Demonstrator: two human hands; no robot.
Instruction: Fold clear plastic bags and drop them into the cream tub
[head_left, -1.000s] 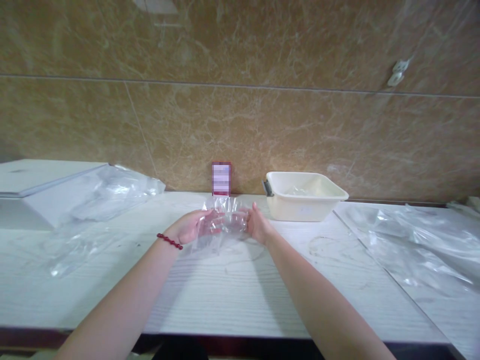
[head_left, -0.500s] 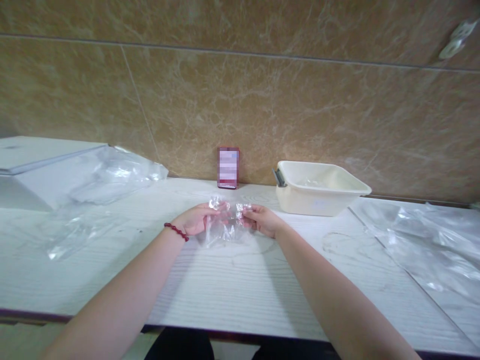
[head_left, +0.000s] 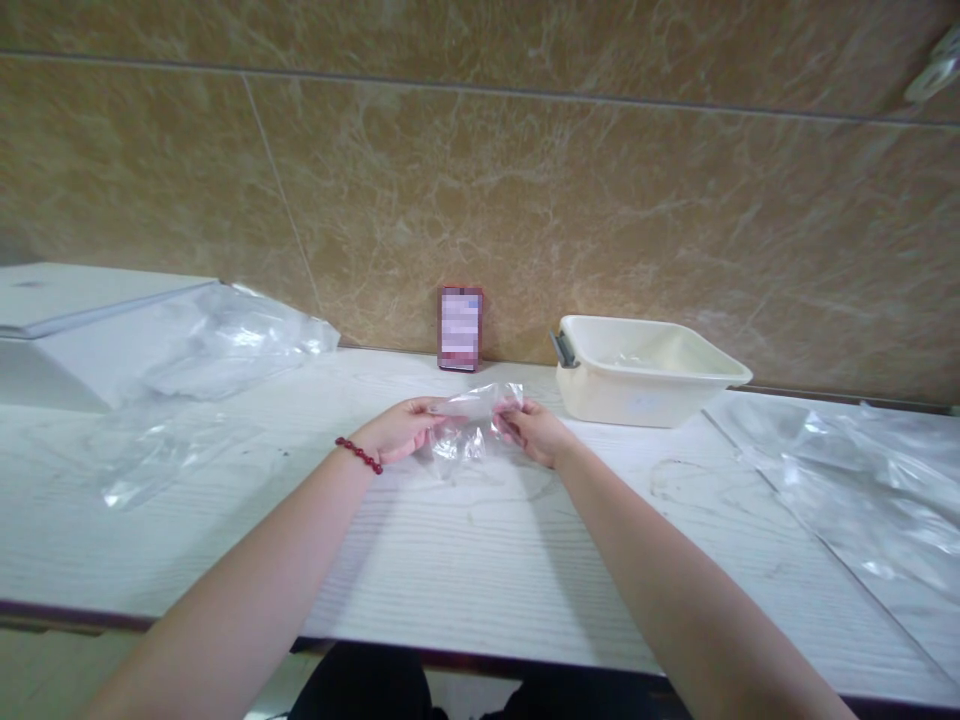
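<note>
A clear plastic bag (head_left: 461,440) is stretched between my two hands, just above the white table (head_left: 465,560). My left hand (head_left: 401,428), with a dark red bead bracelet (head_left: 358,455) at the wrist, pinches the bag's left side. At its right side, my right hand (head_left: 534,432) grips the film between thumb and fingers. The upper edge of the bag looks folded or drawn flat, and its lower part hangs crumpled. Whether anything lies inside it I cannot tell.
Behind my hands a phone (head_left: 460,330) leans upright on the tiled wall. A cream plastic bin (head_left: 645,395) with a grey handle clip stands right of it, some clear film inside. Clear plastic (head_left: 247,335) lies beside a white box (head_left: 82,350) at left; more plastic sheeting (head_left: 862,480) lies at right.
The bag's upper edge has turned from crumpled to a flatter band slanting between the hands. Both hands keep their hold, and the view has shifted slightly.
</note>
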